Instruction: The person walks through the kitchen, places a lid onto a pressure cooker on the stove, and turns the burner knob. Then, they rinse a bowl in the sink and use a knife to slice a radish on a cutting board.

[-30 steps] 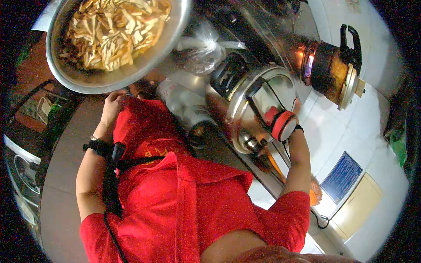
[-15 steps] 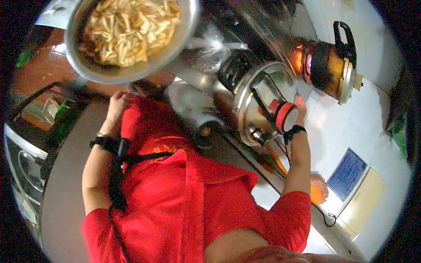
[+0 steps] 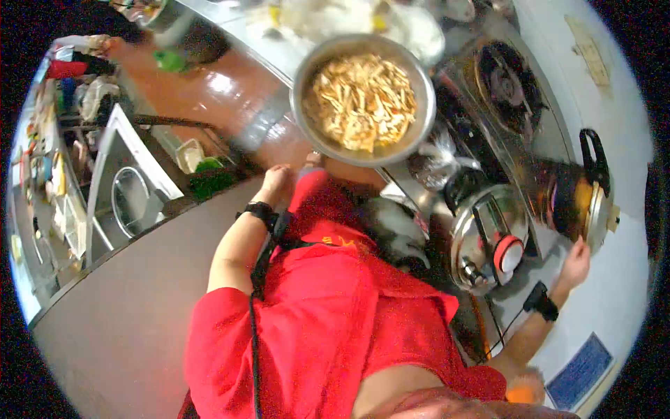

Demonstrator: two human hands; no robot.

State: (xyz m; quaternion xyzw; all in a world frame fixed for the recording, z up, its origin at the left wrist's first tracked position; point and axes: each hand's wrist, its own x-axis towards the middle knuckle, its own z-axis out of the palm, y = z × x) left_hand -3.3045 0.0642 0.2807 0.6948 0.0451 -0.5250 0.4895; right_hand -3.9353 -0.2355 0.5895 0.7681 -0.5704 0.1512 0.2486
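Note:
My left hand (image 3: 278, 181) is beside my red clothing, below and left of a metal bowl (image 3: 301, 105) of pale strips in brownish liquid. A gap shows between hand and bowl; its fingers are too blurred to read. My right hand (image 3: 576, 264) reaches out to the right, fingertips pinched together close below a cooker (image 3: 593, 206) with a black handle by the wall. What the fingertips hold, if anything, is too small to tell. Between my body and that hand stands a large steel pressure cooker (image 3: 464, 234) with a red-rimmed round object (image 3: 511, 255) on its lid.
A burner (image 3: 506, 84) lies at the upper right. A clear plastic bag (image 3: 434, 166) sits by the bowl. A grey partition (image 3: 139, 293) and a white-framed rack (image 3: 139, 150) are on the left. A blue panel (image 3: 581, 370) is at the lower right.
The view has shifted, bringing more of the left side in. My right hand has moved from beside the steel pressure cooker towards the cooker by the wall.

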